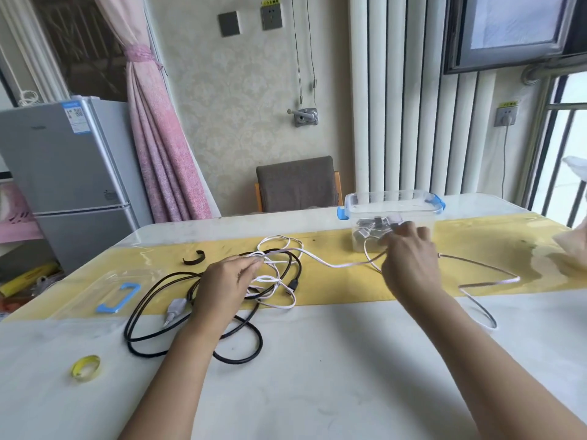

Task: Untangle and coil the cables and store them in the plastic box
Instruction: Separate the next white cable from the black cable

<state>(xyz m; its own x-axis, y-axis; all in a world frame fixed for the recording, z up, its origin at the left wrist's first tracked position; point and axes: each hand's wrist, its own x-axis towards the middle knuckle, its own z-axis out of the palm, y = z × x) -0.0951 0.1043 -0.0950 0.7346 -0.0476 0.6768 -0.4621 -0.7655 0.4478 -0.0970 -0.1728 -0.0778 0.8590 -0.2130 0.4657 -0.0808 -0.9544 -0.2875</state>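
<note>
White table: left hand pinches the white cable amid the black cable; right hand grips it beside the box near the far edge.

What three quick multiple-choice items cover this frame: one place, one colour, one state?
1. Where is the yellow tape roll?
A. on the chair
B. round a wrist
C. on the table, near left, apart from the cables

2. What colour are the clips on the plastic box?
A. blue
B. red
C. green

3. What is the left hand doing?
A. lying flat on the table
B. pinching the white cable
C. lifting the black cable

Answers:
1 C: the roll lies by itself on the tabletop at the near left.
2 A: both end clips show blue.
3 B: its fingertips close on white strands in the tangle.
</note>
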